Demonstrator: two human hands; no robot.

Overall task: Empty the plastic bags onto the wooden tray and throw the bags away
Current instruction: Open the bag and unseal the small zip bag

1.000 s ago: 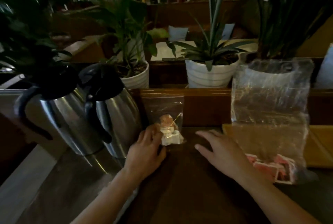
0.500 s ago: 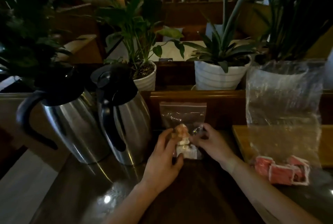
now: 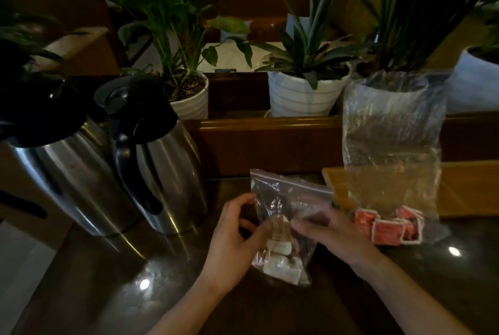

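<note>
Currently, the small clear zip-top plastic bag (image 3: 283,224) is held above the dark glossy counter (image 3: 113,280), between both hands. The left hand (image 3: 232,243) grips the bag's left side with fingers closed on the film; the right hand (image 3: 332,232) pinches its right side, fingers closed on it. White and tan pieces (image 3: 280,256) sit in the bag's lower part. The large clear crinkled plastic bag (image 3: 391,151) stands upright, near the right hand, with red-and-white packets (image 3: 386,226) at its bottom. It rests against the front edge of the light wooden tray (image 3: 464,186). Two stainless steel jugs with black handles (image 3: 162,162) stand to the left.
</note>
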